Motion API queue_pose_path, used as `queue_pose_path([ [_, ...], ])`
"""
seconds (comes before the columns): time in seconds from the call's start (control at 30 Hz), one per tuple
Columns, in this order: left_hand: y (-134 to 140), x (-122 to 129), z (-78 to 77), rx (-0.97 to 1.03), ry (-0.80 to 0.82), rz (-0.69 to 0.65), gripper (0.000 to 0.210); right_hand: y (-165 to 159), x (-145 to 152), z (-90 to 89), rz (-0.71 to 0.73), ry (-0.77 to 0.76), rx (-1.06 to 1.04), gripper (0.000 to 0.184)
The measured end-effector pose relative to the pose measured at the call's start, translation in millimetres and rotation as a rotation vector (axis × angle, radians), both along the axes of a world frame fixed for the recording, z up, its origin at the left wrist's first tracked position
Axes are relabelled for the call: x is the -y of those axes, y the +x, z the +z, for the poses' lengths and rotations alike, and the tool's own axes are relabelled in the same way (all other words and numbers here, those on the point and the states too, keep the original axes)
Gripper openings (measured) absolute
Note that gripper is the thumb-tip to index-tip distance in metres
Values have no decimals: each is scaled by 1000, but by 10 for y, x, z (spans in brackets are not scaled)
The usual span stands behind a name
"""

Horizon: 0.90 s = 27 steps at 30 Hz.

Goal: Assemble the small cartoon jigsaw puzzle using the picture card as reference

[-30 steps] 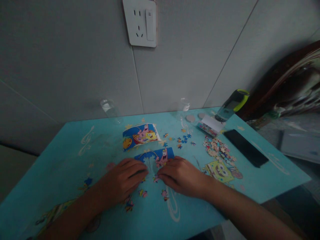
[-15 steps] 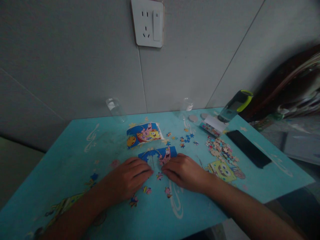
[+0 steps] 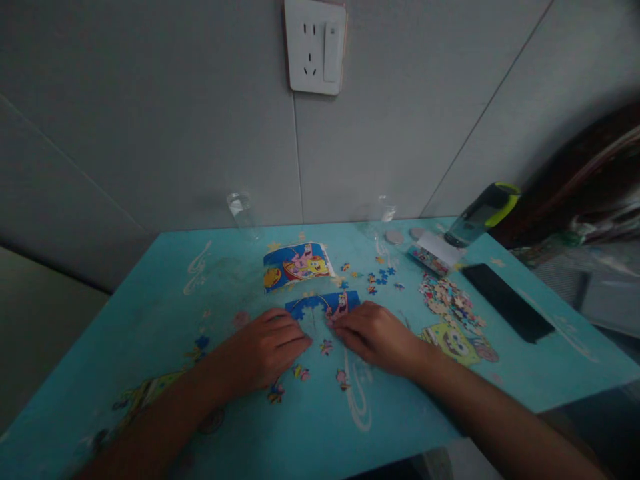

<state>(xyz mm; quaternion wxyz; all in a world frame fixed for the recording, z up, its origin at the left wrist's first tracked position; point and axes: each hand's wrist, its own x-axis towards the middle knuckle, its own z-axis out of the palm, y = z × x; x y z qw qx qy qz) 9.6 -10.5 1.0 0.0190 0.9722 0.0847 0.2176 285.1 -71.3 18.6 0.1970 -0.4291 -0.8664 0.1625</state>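
Observation:
A partly joined jigsaw puzzle, blue with a pink cartoon figure, lies on the table with a gap in its middle. My left hand covers its left side, fingers curled and pressed together. On the right side, my right hand has its fingers bent down onto the puzzle's lower right edge. Both sets of fingertips are partly hidden. Between the hands lies a loose puzzle piece. Nearer to me are a yellow and pink piece, a pink piece and a dark cluster.
Behind the puzzle is a picture sheet of the cartoon. Blue pieces and a piece pile lie rightward, near a black phone-like slab. Clear jars, a small box and a bottle stand near the wall.
The whole view has shifted, so things appear farther right. My right fingertips have moved slightly away from me along the puzzle's edge. My left hand stays nearly in place.

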Motion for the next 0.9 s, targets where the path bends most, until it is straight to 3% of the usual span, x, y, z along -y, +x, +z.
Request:
queue_pose_path([
  [0.17, -10, -7, -25, 0, 10, -17, 22, 151, -149, -4, -254, 53, -48, 21],
  [0.33, -13, 5, -29, -42, 3, 22, 21, 435, -341, -119, -473, 176, 52, 25],
  [0.57, -5, 31, -2, -73, 9, 48, 18, 624, -558, -341, -546, 206, 117, 33],
  [0.9, 3, 42, 14, -83, 15, 51, 14, 648, -665, -355, -549, 158, 71, 24],
])
